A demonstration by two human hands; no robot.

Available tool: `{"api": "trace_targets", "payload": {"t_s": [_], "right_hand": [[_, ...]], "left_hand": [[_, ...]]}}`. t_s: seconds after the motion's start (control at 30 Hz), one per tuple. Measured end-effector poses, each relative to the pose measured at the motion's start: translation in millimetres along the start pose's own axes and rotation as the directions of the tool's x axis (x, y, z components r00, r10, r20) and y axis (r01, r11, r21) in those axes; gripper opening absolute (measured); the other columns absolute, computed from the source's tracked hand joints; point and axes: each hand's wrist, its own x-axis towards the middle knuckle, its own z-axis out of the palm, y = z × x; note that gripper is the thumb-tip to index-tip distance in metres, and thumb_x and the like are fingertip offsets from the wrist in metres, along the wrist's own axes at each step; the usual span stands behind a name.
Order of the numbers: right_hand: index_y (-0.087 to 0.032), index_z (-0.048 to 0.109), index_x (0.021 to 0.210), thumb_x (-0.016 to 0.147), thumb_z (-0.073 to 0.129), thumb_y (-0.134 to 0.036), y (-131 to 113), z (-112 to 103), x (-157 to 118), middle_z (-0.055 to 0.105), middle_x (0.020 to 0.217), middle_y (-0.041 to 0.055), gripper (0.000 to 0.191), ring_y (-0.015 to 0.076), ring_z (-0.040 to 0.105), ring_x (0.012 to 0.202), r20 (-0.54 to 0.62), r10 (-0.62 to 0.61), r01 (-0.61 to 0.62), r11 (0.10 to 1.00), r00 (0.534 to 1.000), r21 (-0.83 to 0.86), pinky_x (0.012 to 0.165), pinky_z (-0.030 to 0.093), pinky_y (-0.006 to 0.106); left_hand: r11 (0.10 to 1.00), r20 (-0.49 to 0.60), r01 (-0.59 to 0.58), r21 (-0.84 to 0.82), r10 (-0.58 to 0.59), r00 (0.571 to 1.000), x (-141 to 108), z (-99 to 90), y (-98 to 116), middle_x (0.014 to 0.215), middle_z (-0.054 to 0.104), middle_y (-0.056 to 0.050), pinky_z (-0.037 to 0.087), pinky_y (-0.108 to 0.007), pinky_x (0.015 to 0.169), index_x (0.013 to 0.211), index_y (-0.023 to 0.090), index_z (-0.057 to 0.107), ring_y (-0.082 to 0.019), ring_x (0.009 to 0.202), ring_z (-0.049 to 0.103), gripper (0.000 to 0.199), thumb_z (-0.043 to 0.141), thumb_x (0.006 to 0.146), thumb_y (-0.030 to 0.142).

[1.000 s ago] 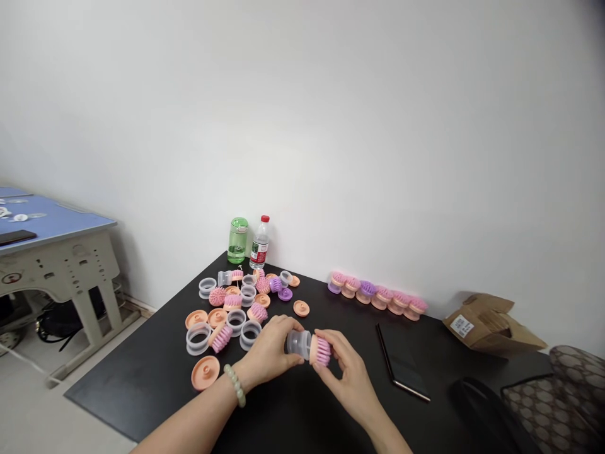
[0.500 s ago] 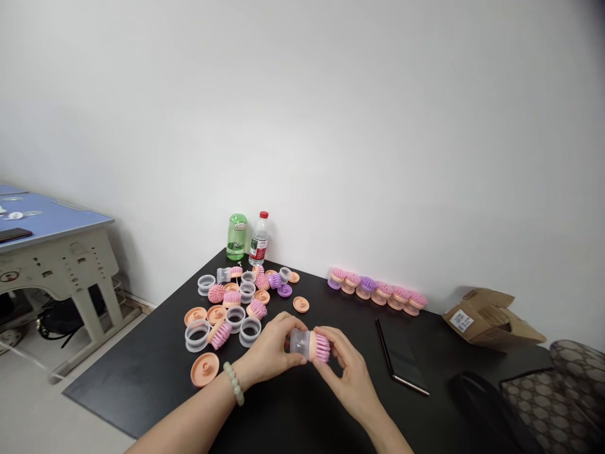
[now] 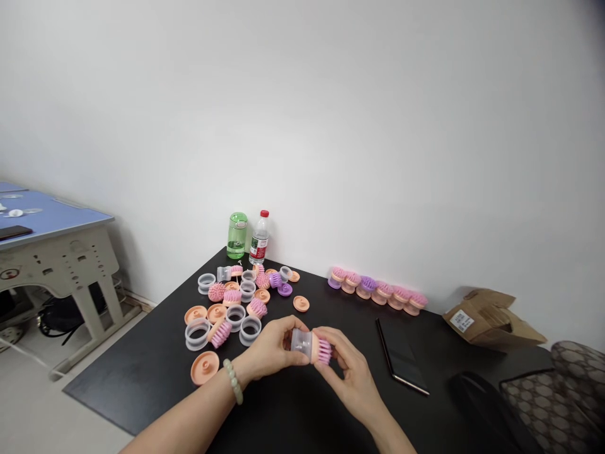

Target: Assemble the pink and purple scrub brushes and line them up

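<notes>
Between my two hands, above the black table, a translucent plastic ring is joined end to end with a pink-bristled brush head that has a peach base. My left hand grips the ring from the left, thumb below and fingers above. The brush head is held by my right hand from the right, its fingertips around the bristles. Both pieces lie tilted sideways. Left of my hands are loose translucent rings, peach round caps and pink brush heads.
Against the wall stand a green bottle and a red-capped water bottle. A row of assembled brushes lines the back edge. On the right are a phone, an open cardboard box and a patterned bag.
Both hands and the held pieces have shifted very slightly to the right. The grips look the same, and the parts on the table have stayed put.
</notes>
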Motion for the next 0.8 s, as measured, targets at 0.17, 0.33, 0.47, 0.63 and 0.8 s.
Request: {"api": "trace_targets", "payload": {"t_s": [0.17,0.33,0.47,0.63,0.8], "right_hand": [[-0.027,0.061,0.123,0.091,0.062,-0.021,0.3,-3.5,0.9,0.064,0.124,0.0102,0.032,0.0257,0.063,0.115,0.001,-0.085,0.085,0.994,0.996,-0.074,0.095,0.056,0.037],[-0.028,0.06,0.127,0.092,0.061,-0.016,-3.5,-9.0,2.3,0.064,0.128,0.0095,0.037,0.0245,0.063,0.116,0.036,-0.195,0.198,0.974,0.98,-0.113,0.097,0.055,0.036],[-0.029,0.058,0.129,0.093,0.058,-0.011,-8.3,-10.3,2.9,0.063,0.129,0.009,0.04,0.0234,0.06,0.121,0.066,-0.268,0.274,0.955,0.961,-0.11,0.101,0.053,0.037],[-0.028,0.059,0.129,0.093,0.052,-0.003,-14.0,-9.7,4.1,0.064,0.126,0.0082,0.044,0.0233,0.056,0.126,0.098,-0.365,0.375,0.92,0.926,-0.114,0.103,0.051,0.039],[-0.026,0.058,0.131,0.092,0.059,-0.01,-11.2,-5.4,1.5,0.064,0.125,0.0101,0.042,0.0233,0.063,0.115,0.048,-0.303,0.307,0.931,0.952,-0.199,0.096,0.055,0.035]], "left_hand": [[0.996,0.021,0.047,-0.075,-0.046,0.999,-1.3,1.4,2.9,0.076,0.059,0.002,0.041,-0.025,0.063,0.092,0.014,0.061,-0.012,0.067,0.053,0.041,0.082,0.065,0.037],[0.962,0.062,0.178,-0.209,-0.168,0.984,0.2,4.5,-1.9,0.067,0.061,0.0,0.039,-0.023,0.051,0.087,0.015,0.057,-0.012,0.055,0.056,0.05,0.076,0.067,0.056],[0.935,0.104,0.269,-0.233,-0.251,0.962,2.0,6.2,-6.1,0.062,0.062,0.0,0.028,-0.02,0.04,0.081,0.017,0.053,-0.008,0.043,0.051,0.053,0.067,0.071,0.067],[0.91,0.151,0.359,-0.208,-0.333,0.931,3.3,6.4,-9.0,0.053,0.057,0.001,0.024,-0.02,0.036,0.08,0.015,0.056,-0.008,0.035,0.045,0.064,0.052,0.075,0.079],[0.942,0.1,0.288,-0.172,-0.274,0.957,1.5,9.3,-7.5,0.052,0.053,0.003,0.026,-0.021,0.038,0.077,0.018,0.052,-0.009,0.038,0.046,0.061,0.046,0.079,0.079]]}}
